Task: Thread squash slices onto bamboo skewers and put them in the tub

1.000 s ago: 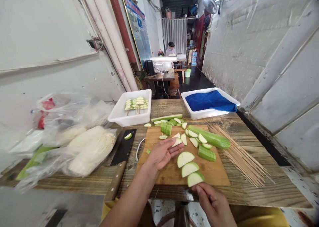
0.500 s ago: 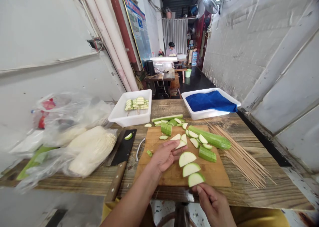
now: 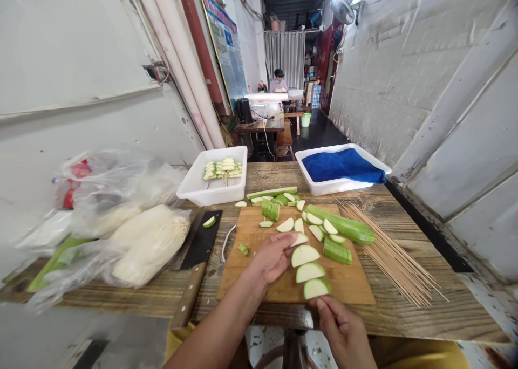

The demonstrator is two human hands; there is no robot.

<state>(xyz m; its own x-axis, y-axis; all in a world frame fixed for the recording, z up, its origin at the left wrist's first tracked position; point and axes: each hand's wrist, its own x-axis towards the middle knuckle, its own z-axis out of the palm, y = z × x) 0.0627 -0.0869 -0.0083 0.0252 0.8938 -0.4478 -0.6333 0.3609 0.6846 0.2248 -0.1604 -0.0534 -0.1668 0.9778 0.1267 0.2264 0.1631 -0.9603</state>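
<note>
My left hand [image 3: 274, 257] pinches a half-round zucchini slice [image 3: 300, 240] above the cutting board [image 3: 279, 289]. Three more half-round slices, the middle one [image 3: 309, 272] among them, line up on a thin skewer that they mostly hide. At the near end of that row, my right hand [image 3: 343, 326] is closed round the skewer's lower end. The pinched slice sits right by the far end of the row; whether the skewer tip has pierced it I cannot tell. Loose slices [image 3: 285, 225] and a cut zucchini chunk [image 3: 337, 251] lie on the board.
A long zucchini piece [image 3: 343, 224] and a bundle of bare skewers [image 3: 399, 255] lie to the right. A cleaver [image 3: 201, 239] rests left of the board. Behind stand a white tray [image 3: 194, 188] of filled skewers and another tray [image 3: 335, 186] with blue cloth. Plastic bags [image 3: 137, 245] fill the left.
The slice in my left hand has moved slightly right and come closer to the row. My right hand has shifted a little up and left with the skewered slices.
</note>
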